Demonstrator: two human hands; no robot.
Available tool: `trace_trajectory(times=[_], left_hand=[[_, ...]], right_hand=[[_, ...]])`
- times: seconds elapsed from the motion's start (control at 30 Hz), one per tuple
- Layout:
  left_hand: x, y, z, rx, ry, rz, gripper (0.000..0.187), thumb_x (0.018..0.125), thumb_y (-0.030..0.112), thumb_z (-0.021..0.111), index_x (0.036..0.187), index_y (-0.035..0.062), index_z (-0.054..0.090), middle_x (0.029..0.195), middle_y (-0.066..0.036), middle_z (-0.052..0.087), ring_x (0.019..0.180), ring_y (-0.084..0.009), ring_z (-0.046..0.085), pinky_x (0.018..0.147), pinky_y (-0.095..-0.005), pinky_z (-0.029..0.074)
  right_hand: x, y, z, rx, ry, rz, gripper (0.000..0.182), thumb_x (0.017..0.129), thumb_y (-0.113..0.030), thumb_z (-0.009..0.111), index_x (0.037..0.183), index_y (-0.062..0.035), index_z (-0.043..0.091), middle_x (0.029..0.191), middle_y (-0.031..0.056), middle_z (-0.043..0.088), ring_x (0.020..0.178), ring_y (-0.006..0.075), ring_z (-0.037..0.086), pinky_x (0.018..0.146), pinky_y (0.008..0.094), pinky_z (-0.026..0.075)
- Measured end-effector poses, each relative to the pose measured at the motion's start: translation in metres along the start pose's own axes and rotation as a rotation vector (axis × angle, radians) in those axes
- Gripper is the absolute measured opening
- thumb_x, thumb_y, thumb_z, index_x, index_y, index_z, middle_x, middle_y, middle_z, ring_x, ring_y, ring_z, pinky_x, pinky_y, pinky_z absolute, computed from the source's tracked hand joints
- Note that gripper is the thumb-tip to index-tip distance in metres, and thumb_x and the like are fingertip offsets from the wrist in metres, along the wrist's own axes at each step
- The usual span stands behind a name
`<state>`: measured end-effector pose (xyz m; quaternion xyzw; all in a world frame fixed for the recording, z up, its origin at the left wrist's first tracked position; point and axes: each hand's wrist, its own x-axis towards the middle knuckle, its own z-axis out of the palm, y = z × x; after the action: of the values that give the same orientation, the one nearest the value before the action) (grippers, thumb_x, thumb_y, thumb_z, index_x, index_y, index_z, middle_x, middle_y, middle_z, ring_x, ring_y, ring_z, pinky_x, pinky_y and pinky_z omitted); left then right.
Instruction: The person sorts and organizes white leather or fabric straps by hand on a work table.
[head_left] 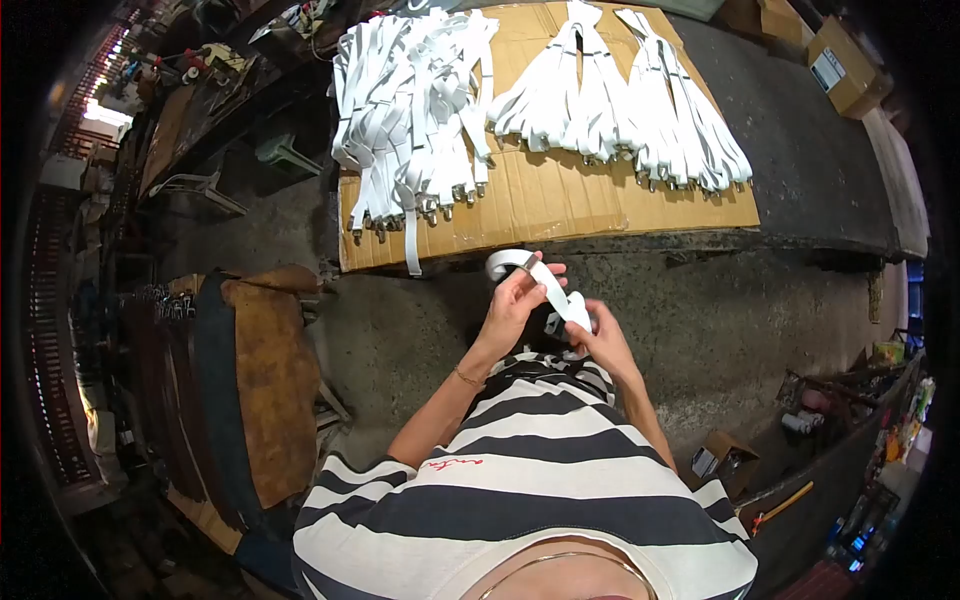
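A white belt (553, 285) with a small metal piece on it runs between my two hands, in front of the table edge. My left hand (516, 303) is closed on it near the looped end, the metal piece by the fingertips. My right hand (602, 340) pinches the other part, where the band is folded over. Beyond my hands, a loose pile of white belts (410, 110) lies on a cardboard sheet (560, 205), one belt hanging over its front edge. Two fanned bundles, a middle bundle (570, 90) and a right bundle (685, 120), show metal ends toward me.
The cardboard covers part of a dark table (800, 150). A cardboard box (845, 70) stands at its far right. To my left, brown leather hides (270, 390) hang over a support, with a plastic chair (205, 190) beyond. An open box (725, 460) is at lower right.
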<state>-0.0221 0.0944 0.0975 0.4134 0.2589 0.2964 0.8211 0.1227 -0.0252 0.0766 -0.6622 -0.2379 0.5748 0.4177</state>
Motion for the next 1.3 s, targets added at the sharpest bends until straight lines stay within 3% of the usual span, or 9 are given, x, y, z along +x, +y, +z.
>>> trace_trajectory(times=[0.13, 0.23, 0.3, 0.37, 0.5, 0.63, 0.77, 1.03, 1.3], left_hand=[[-0.004, 0.002, -0.007, 0.125, 0.023, 0.088, 0.045, 0.090, 0.008, 0.050, 0.130, -0.0023, 0.033, 0.119, -0.016, 0.053, 0.104, -0.0209, 0.056, 0.091, -0.0326, 0.044], [-0.003, 0.001, -0.026, 0.578, 0.062, -0.079, 0.046, 0.089, 0.012, 0.054, 0.128, -0.0023, 0.036, 0.109, -0.011, 0.058, 0.097, -0.0165, 0.058, 0.084, -0.0289, 0.045], [0.003, 0.000, -0.046, 0.772, -0.020, -0.168, 0.035, 0.091, 0.027, 0.052, 0.115, 0.0003, 0.050, 0.086, -0.007, 0.063, 0.081, -0.0125, 0.062, 0.068, -0.0275, 0.048], [0.010, -0.001, -0.065, 0.910, -0.062, -0.149, 0.047, 0.090, 0.041, 0.047, 0.091, -0.0029, 0.062, 0.078, -0.026, 0.062, 0.078, -0.0370, 0.063, 0.070, -0.0447, 0.048], [-0.010, 0.028, -0.079, 1.499, -0.045, -0.317, 0.058, 0.092, 0.047, 0.038, 0.079, -0.0017, 0.067, 0.076, -0.022, 0.065, 0.077, -0.0374, 0.064, 0.069, -0.0420, 0.051], [-0.047, 0.015, -0.108, 0.801, -0.248, -0.591, 0.069, 0.093, 0.052, 0.035, 0.078, -0.0080, 0.065, 0.061, -0.012, 0.064, 0.057, -0.0162, 0.063, 0.053, -0.0280, 0.049], [-0.095, -0.019, -0.130, 0.494, -0.162, -0.735, 0.070, 0.092, 0.056, 0.034, 0.085, -0.0064, 0.064, 0.072, -0.009, 0.066, 0.062, -0.0144, 0.062, 0.058, -0.0250, 0.047], [-0.127, -0.042, -0.135, -0.665, -0.152, -0.549, 0.041, 0.094, 0.047, 0.040, 0.088, 0.0085, 0.054, 0.080, -0.003, 0.063, 0.080, -0.0170, 0.060, 0.072, -0.0344, 0.049], [-0.113, -0.075, -0.180, -0.933, 0.509, -0.217, 0.017, 0.092, 0.018, 0.046, 0.096, 0.0039, 0.054, 0.098, -0.009, 0.058, 0.093, -0.0221, 0.055, 0.087, -0.0375, 0.044]], right_hand=[[-0.005, -0.024, 0.026, -0.660, 0.369, -0.599, 0.043, 0.076, -0.019, 0.069, 0.110, -0.0028, 0.048, 0.092, 0.0179, 0.055, 0.072, 0.0390, 0.058, 0.066, 0.0438, 0.047], [-0.003, -0.020, 0.035, -0.806, 0.191, -0.437, 0.027, 0.079, -0.022, 0.066, 0.095, -0.0020, 0.056, 0.089, 0.0169, 0.055, 0.076, 0.0414, 0.057, 0.067, 0.0455, 0.046], [-0.002, -0.025, 0.042, -0.892, 0.160, -0.441, 0.021, 0.082, -0.022, 0.061, 0.082, -0.0008, 0.059, 0.085, 0.0168, 0.059, 0.073, 0.0411, 0.058, 0.065, 0.0457, 0.046], [0.005, -0.027, 0.043, -1.028, -0.165, -0.261, 0.019, 0.084, -0.020, 0.058, 0.082, -0.0010, 0.059, 0.080, 0.0167, 0.062, 0.068, 0.0414, 0.058, 0.062, 0.0444, 0.047], [0.009, -0.031, 0.059, -0.425, -0.364, 0.059, 0.025, 0.093, -0.019, 0.049, 0.088, 0.0033, 0.057, 0.071, 0.0097, 0.063, 0.058, 0.0186, 0.061, 0.052, 0.0296, 0.046], [0.006, -0.021, 0.082, -0.109, -0.345, 0.151, 0.021, 0.094, -0.018, 0.048, 0.094, 0.0015, 0.056, 0.071, 0.0042, 0.061, 0.052, 0.0083, 0.051, 0.047, 0.0236, 0.041], [0.003, -0.002, 0.113, 0.089, -0.081, 0.146, 0.016, 0.091, -0.015, 0.053, 0.093, 0.0001, 0.055, 0.074, 0.0044, 0.060, 0.052, 0.0076, 0.049, 0.048, 0.0212, 0.039], [-0.009, 0.025, 0.168, 0.698, -0.348, 0.355, 0.026, 0.095, -0.028, 0.045, 0.090, -0.0028, 0.051, 0.061, 0.0033, 0.052, 0.044, 0.0096, 0.041, 0.046, 0.0253, 0.036], [-0.020, 0.029, 0.174, 0.323, -0.238, 0.275, 0.018, 0.091, -0.021, 0.054, 0.091, -0.0035, 0.054, 0.066, 0.0048, 0.058, 0.046, 0.0095, 0.047, 0.043, 0.0235, 0.038]])
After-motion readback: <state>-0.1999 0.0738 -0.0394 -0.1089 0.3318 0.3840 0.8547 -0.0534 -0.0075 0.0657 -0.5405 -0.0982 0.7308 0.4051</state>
